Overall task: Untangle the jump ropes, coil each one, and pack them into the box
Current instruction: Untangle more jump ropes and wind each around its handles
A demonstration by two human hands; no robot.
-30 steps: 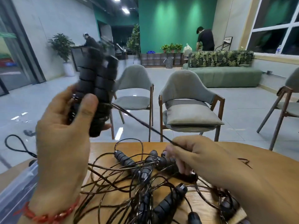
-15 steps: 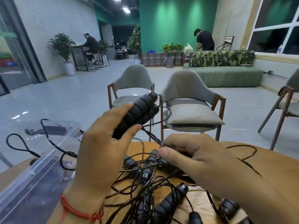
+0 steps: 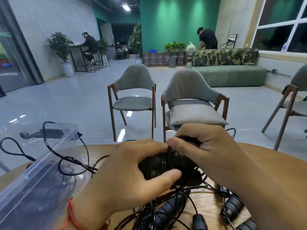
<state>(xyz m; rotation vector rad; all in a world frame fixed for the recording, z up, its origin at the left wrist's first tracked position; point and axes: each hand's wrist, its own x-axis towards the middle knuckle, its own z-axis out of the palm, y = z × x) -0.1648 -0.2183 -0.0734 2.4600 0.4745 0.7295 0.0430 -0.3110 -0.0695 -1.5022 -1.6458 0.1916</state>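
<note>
Fingers [image 3: 166, 175] of the left hand [image 3: 129, 173] clamp the seemingly firm handles [image 3: 156, 163], while the right hand [image 3: 211, 146] pinches thin, likely springy cord [image 3: 168, 155] just above them.

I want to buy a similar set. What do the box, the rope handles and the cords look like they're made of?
The box: clear, glossy hard plastic; its contents show through the wall. The handles: matte black, ribbed, probably foam or soft rubber; the look leaves that open. The cords: thin, shiny black, likely plastic-coated, going by the glints.
</note>
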